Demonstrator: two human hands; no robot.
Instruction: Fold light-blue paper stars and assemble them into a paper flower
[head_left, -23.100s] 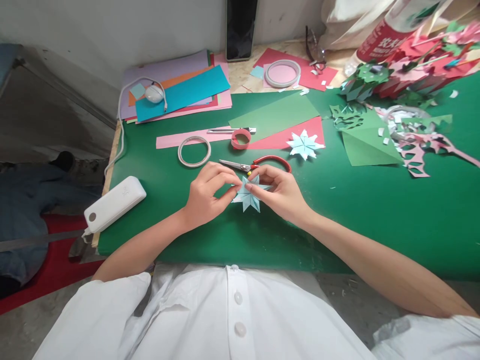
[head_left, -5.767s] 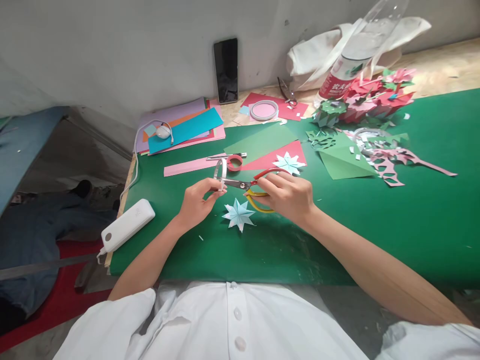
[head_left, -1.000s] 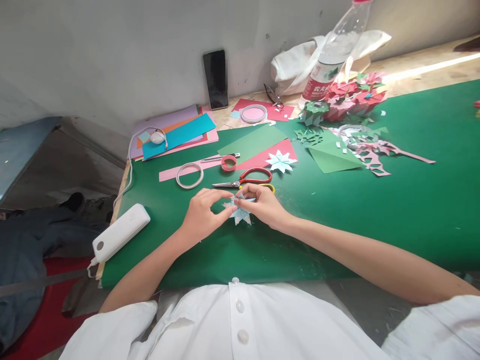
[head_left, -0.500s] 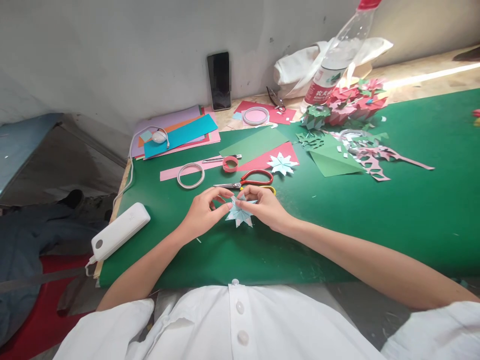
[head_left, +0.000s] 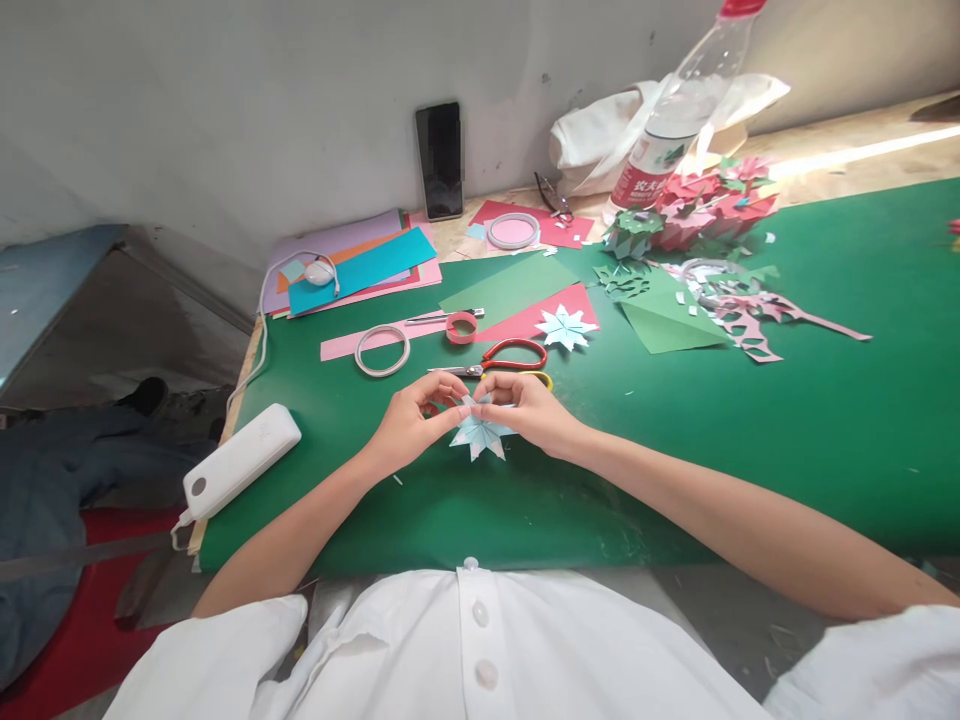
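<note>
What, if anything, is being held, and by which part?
The nearer star, by its upper side: the right hand pinches it at the upper right; the left hand is at the upper left, its grip unclear.

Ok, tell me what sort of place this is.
Likely a papercraft workspace: stacked multicoloured paper sheets, red-and-yellow-handled metal scissors, and a pale-blue folded-paper star between the left hand and right hand.

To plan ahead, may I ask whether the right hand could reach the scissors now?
Probably yes: the scissors lie just beyond the right hand, nothing between, though it holds a star.
</note>
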